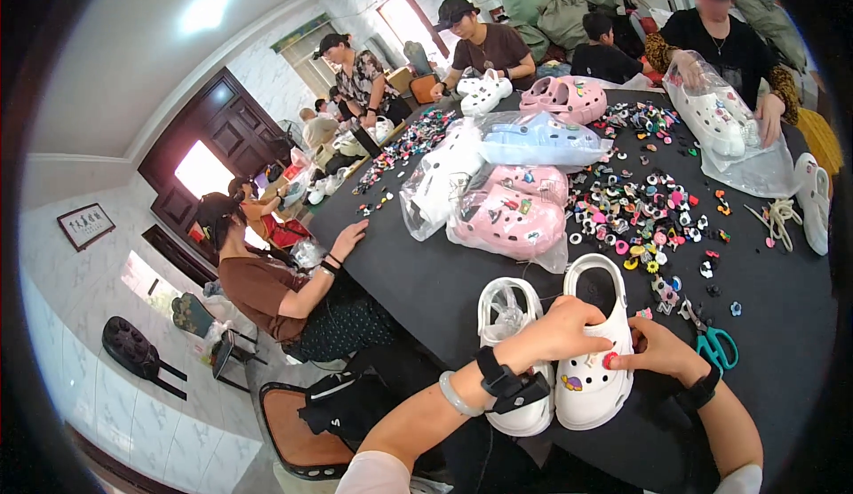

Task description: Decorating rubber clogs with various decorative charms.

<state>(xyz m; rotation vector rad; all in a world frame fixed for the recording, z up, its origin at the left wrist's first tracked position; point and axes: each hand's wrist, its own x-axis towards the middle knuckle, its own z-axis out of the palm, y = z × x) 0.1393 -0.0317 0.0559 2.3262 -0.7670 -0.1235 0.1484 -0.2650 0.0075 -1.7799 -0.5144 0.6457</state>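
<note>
A white clog (593, 392) lies on the black table in front of me, toe toward me. My left hand (573, 327) grips it by the edge of its foot opening, fingers inside and thumb on the upper. On the clog's other side, my right hand (666, 347) curls with its thumb against a small red shoe charm (609, 360) on the upper. A purple and yellow charm (571, 385) sits closer to the toe. Left of this clog stands a second white clog (524, 416) with clear plastic (506, 309) inside, partly hidden by my left forearm.
Teal-handled scissors (716, 348) lie right of my right hand. Loose charms (653, 219) spread beyond the clogs, beside bagged pink clogs (511, 223) and bagged blue clogs (546, 139). White cord (780, 223) lies far right. Co-workers sit around the table, one handling bagged white clogs (720, 121).
</note>
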